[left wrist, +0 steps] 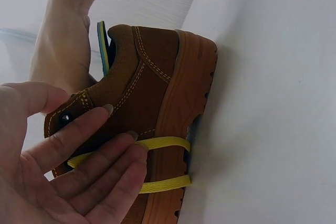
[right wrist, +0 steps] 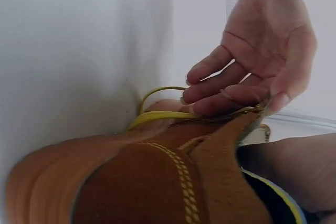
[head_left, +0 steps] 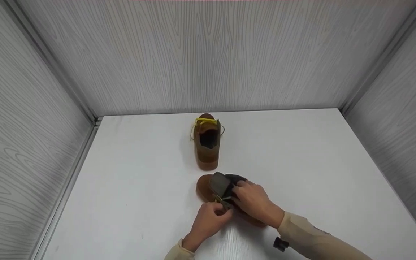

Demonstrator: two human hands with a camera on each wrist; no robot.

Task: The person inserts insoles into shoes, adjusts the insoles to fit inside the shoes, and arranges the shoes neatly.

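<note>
Lower-centre lace-up shoe (head_left: pixel 203 189): brown upper, orange-brown sole (left wrist: pixel 194 77), paired yellow stitching (right wrist: pixel 185 182), grey-green tongue (head_left: pixel 219 183), yellow laces (left wrist: pixel 165 184). Mid-frame shoe (head_left: pixel 208 155): brown, bright yellow lacing (head_left: pixel 208 120), dark lining (head_left: pixel 208 138). Tabletop (head_left: pixel 150 162) white; back panel (head_left: pixel 208 57) grey, wood-grain pattern. Lower-right sleeve (head_left: pixel 312 234) beige.

A far shoe (head_left: pixel 208 155), brown, stands upright just beyond the grip, its heel toward it and its toe pointing away. Yellow laces (head_left: pixel 206 120) cross its front, and a thin loop sticks out at either side. Under and around the grip spreads a white tabletop (head_left: pixel 139 162). Well beyond the grip rises a grey wood-grain back wall (head_left: pixel 208 54); a similar left wall (head_left: pixel 20 126) and right wall (head_left: pixel 406 90) stand well apart from it on either side. Left of the grip, a grey strip (head_left: pixel 67 187) follows the tabletop's edge.
</note>
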